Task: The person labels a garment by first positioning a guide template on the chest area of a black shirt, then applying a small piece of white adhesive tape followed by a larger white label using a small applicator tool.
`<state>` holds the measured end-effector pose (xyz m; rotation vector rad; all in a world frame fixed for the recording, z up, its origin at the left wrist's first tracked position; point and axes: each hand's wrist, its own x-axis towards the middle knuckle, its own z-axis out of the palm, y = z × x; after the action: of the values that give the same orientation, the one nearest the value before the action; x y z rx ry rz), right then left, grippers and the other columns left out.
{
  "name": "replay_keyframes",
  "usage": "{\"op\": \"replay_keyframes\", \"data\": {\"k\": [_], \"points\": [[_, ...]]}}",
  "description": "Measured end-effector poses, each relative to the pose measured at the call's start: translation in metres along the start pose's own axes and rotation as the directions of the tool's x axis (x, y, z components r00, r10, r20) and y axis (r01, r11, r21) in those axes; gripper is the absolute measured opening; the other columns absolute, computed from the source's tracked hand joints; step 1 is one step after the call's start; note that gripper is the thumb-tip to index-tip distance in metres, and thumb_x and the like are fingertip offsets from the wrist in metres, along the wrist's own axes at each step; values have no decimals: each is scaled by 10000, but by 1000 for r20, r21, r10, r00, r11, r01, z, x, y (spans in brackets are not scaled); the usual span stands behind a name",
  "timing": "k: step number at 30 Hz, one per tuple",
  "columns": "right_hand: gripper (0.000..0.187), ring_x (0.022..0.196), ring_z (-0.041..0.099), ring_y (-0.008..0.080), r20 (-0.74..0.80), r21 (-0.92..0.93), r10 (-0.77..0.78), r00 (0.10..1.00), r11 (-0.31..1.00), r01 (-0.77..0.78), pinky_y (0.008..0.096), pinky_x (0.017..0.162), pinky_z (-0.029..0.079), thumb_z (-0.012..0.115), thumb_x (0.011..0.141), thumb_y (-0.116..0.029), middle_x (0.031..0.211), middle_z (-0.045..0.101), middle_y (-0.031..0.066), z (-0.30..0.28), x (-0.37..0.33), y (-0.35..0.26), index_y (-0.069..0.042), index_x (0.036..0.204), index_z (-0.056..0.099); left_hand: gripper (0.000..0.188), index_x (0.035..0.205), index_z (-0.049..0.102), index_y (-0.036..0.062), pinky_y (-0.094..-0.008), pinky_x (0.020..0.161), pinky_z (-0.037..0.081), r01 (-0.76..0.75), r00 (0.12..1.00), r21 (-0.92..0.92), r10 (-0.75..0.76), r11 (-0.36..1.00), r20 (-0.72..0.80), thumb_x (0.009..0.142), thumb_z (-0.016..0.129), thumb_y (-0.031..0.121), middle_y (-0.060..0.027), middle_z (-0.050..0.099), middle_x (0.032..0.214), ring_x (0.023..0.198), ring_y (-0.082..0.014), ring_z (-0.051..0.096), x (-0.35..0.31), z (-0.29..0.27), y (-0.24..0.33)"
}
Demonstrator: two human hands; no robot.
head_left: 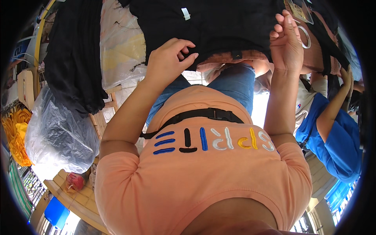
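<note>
Black cloth [235, 27] with a small white tag [185, 14] lies spread in front of me. Over its left part is my left hand [169, 58], thumb and forefinger apart, nothing visible between them. My right hand [287, 45] is raised at the cloth's right side, palm up, with fingers curled towards the thumb. A white ring-shaped thing [305, 37] shows beside that hand, and a thin pale piece sticks out by the thumb tip. The grip on it is partly hidden. Salmon-coloured cloth [219, 58] shows under the black cloth's near edge.
Clear plastic sheeting [121, 47] and a dark cloth pile [72, 58] lie at the left. A clear plastic bag [60, 129] and orange cloth [17, 135] are nearer. A person in blue [337, 133] works at the right. A transparent case [301, 11] lies far right.
</note>
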<state>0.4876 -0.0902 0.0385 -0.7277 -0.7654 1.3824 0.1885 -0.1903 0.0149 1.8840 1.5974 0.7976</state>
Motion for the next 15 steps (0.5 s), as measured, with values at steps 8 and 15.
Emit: {"op": "replay_keyframes", "data": {"k": [8,15], "points": [[311,836,615,105,-16,-181,-36,999,983,33,221,735,474,648,957,-137,1045,684,64,7,-4,-2,-21,1244,617,245,981,704,103,-270,633,504,-141,974,166,167,976,-154,797,788,241,-16,630,866,711,-145,614,14,7,18],[248,832,638,135,-21,-250,-36,999,968,30,234,744,490,659,940,-90,1024,695,81,24,-12,5,11,1166,672,202,978,704,91,-300,683,519,-241,950,308,289,920,-120,826,747,217,-27,669,927,783,-215,639,28,22,3]]}}
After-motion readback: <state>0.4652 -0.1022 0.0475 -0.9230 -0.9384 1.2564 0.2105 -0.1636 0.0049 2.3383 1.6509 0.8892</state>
